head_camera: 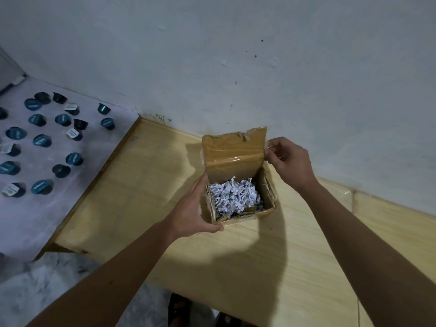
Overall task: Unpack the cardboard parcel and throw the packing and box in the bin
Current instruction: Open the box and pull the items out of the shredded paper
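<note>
A small brown cardboard box (267, 212) sits on the wooden table near the wall. Its taped lid (234, 153) stands raised at the back. White shredded paper (233, 197) fills the inside and hides anything beneath it. My left hand (194, 211) grips the box's left side and front corner. My right hand (289, 160) pinches the right edge of the lid, holding it up.
The pale wooden table (165, 185) runs along a white wall (236, 55). To the left, a white surface (70, 185) carries several blue-green coffee capsules (42, 140). A grey marbled floor (47, 279) and a dark sandal (178, 308) show below the table edge.
</note>
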`<state>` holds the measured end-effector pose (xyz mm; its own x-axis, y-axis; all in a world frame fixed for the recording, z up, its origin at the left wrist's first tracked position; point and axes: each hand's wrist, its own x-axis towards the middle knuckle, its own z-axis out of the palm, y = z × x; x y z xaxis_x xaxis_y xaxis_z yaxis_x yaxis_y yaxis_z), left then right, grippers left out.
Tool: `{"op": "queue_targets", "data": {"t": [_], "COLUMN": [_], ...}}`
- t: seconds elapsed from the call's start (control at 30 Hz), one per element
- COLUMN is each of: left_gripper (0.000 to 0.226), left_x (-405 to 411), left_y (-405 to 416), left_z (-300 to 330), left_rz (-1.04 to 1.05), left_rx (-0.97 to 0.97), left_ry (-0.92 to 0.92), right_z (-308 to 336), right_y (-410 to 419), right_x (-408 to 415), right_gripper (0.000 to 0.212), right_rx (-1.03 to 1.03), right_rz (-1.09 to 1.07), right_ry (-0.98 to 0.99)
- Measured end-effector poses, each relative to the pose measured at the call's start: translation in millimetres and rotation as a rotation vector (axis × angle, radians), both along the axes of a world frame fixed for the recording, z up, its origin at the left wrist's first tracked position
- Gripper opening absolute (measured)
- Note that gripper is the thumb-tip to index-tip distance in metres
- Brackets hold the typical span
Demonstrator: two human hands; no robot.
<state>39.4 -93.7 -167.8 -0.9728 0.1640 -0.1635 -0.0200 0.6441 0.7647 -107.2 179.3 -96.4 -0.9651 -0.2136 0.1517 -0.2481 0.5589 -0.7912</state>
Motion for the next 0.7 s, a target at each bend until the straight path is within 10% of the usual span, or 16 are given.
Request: {"op": "queue_targets", "data": {"t": [0.57, 0.7], "left_gripper": [0.152, 0.151], "left_x": [-15, -19], "left_y": [-17, -19], "left_z": [7, 7], "left_rz": [-0.161, -0.189], "left_rx": [-0.043, -0.032], "left_ry": [0.012, -0.002], "right_z": [-15, -7], "right_y": [3, 7], "right_x": [8, 29], "right_gripper": [0.012, 0.030], "right_rx": [-0.111, 0.039], "right_rz": [-0.195, -0.165], "right_ry": [-0.263, -0.015]}}
